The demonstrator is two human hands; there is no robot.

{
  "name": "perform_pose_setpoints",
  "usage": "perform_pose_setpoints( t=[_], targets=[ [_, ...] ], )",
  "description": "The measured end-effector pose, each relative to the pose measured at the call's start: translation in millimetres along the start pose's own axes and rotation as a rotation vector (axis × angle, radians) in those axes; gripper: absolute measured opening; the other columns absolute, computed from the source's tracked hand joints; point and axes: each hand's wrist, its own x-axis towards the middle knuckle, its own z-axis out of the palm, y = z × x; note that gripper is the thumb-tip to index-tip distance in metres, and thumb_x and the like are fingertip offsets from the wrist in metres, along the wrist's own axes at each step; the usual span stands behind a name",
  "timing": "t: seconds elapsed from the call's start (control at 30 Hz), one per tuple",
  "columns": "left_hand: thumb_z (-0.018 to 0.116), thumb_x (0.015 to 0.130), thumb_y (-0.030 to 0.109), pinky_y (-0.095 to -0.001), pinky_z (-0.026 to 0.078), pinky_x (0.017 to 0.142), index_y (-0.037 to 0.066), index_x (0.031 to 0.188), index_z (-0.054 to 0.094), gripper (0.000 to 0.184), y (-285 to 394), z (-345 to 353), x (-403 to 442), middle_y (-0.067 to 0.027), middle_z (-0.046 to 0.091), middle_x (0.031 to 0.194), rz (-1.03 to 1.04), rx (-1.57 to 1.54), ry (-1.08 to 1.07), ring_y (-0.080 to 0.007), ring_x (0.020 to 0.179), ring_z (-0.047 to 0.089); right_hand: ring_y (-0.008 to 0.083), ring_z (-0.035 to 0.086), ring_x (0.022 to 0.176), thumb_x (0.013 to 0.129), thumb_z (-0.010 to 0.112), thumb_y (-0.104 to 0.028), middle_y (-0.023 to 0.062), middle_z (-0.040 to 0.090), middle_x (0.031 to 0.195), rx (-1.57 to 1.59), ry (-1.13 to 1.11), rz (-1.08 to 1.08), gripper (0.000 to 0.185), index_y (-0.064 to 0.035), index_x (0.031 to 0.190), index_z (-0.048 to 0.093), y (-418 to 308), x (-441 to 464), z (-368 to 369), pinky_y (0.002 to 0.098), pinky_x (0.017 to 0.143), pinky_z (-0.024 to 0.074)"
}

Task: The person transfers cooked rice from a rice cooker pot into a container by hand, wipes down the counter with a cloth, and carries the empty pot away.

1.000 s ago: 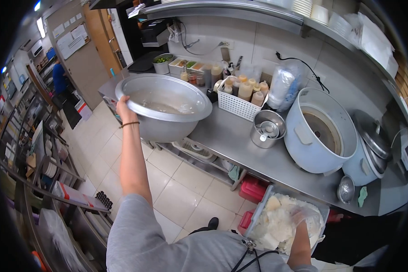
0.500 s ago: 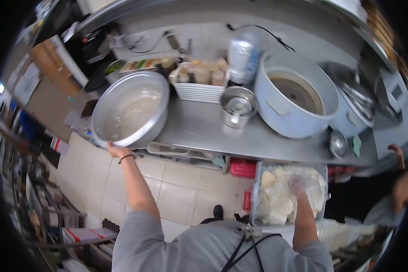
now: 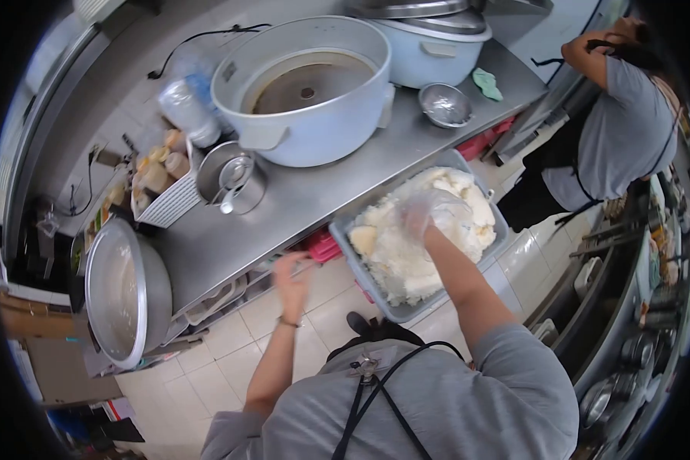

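My left hand (image 3: 291,280) is in the air over the floor, between the counter and my body. It is bare, a little blurred, with fingers apart and nothing in them. A clear plastic glove covers my right hand (image 3: 419,217), which touches the white mass, apparently cooked rice (image 3: 414,268), in a grey-blue plastic tub (image 3: 343,244). The glove and blur hide how its fingers are bent. A large metal basin (image 3: 155,287) with cloudy liquid sits at the counter's left end, away from both hands.
On the steel counter (image 3: 314,192) stand a large open cooker pot (image 3: 314,138), a steel pot (image 3: 245,195), a white basket of bottles (image 3: 172,201) and a small metal bowl (image 3: 445,107). A co-worker (image 3: 621,130) stands at the right. Pink containers (image 3: 323,247) are below the counter.
My left hand has let go of the basin's rim and moved right, toward the tub. My right hand stays at the rice. The view has turned right, and more of the co-worker shows.
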Motion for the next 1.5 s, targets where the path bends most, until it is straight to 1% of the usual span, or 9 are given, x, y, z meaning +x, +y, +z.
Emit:
perform_pose_setpoints(
  t=[0.2,0.4,0.63,0.77,0.97,1.13,1.27,1.33,1.5],
  targets=[
    [0.061,0.071,0.024,-0.0401,0.033,0.082,0.016,0.096,0.065,0.026,124,165,66,-0.0051,0.056,0.105,0.577,0.004,-0.406,-0.0253,0.1,0.043,0.0295,0.047,0.109,0.082,0.041,-0.019,0.015,0.053,0.114,0.091,0.028,-0.017,0.033,-0.0051,0.108,0.055,-3,-15,-3,0.0391,0.095,0.0343],
    [0.056,0.067,0.011,-0.0381,0.034,0.077,0.016,0.08,0.068,0.019,24,241,96,0.0007,0.061,0.085,0.406,0.692,-0.63,-0.0197,0.09,0.045,0.0306,0.045,0.111,0.081,0.046,-0.019,0.0173,0.048,0.12,0.501,0.087,-0.216,0.039,-0.0025,0.116,0.049,33,-31,-21,0.0354,0.095,0.0346],
    [0.052,0.074,0.017,-0.0384,0.038,0.076,0.008,0.078,0.067,0.018,-2,272,100,-0.0058,0.063,0.086,0.194,0.795,-0.708,-0.0236,0.095,0.05,0.0298,0.037,0.12,0.087,0.047,-0.028,0.0183,0.024,0.138,0.801,-0.064,-0.435,0.05,-0.0065,0.13,0.035,7,-95,-41,0.0381,0.101,0.0275],
    [0.051,0.074,0.018,-0.0414,0.043,0.081,0.015,0.088,0.067,0.022,4,269,116,-0.0103,0.063,0.095,-0.005,0.756,-0.89,-0.0281,0.098,0.054,0.0291,0.045,0.114,0.086,0.049,-0.027,0.0181,0.038,0.13,1.049,0.064,-0.431,0.043,-0.0063,0.124,0.044,33,-139,-92,0.0365,0.097,0.0325],
    [0.05,0.075,0.016,-0.0382,0.041,0.089,0.014,0.1,0.063,0.028,54,217,142,-0.0113,0.056,0.111,0.021,0.545,-1.178,-0.0267,0.107,0.05,0.0113,0.056,0.077,0.084,0.053,-0.015,0.0039,0.06,0.081,1.711,0.766,0.617,0.017,-0.0019,0.091,0.06,73,-185,-74,0.0251,0.073,0.044],
    [0.06,0.073,0.021,-0.0391,0.038,0.091,0.014,0.111,0.057,0.038,57,169,157,-0.0133,0.046,0.123,0.25,0.249,-1.167,-0.0301,0.113,0.044,0.0134,0.051,0.081,0.082,0.05,-0.018,0.0036,0.054,0.09,1.718,1.083,1.36,0.032,-0.0104,0.113,0.048,46,-233,1,0.0292,0.072,0.0423],
    [0.065,0.07,0.033,-0.0504,0.021,0.098,0.012,0.123,0.044,0.061,22,140,170,-0.0207,0.022,0.136,0.675,0.24,-0.714,-0.0409,0.124,0.018,0.021,0.043,0.089,0.068,0.052,-0.012,0.0063,0.046,0.094,1.834,0.297,1.784,0.05,-0.0143,0.117,0.042,-48,-262,103,0.0485,0.074,0.0394],
    [0.066,0.069,0.037,-0.0561,0.013,0.1,0.012,0.129,0.038,0.07,8,143,179,-0.0231,0.014,0.139,0.761,0.329,-0.7,-0.0441,0.127,0.008,0.0266,0.041,0.092,0.066,0.055,-0.011,0.0089,0.043,0.099,1.937,-0.268,1.553,0.046,-0.0112,0.111,0.043,-87,-270,107,0.0516,0.077,0.0395],
    [0.064,0.068,0.046,-0.064,-0.002,0.097,0.014,0.135,0.027,0.083,-6,166,190,-0.0229,0.006,0.141,0.847,0.431,-0.836,-0.0438,0.129,-0.003,0.039,0.052,0.097,0.073,0.054,-0.007,0.017,0.042,0.111,2.409,-0.312,1.262,0.05,-0.0073,0.117,0.031,-149,-248,117,0.0511,0.069,0.0511]
  ],
)
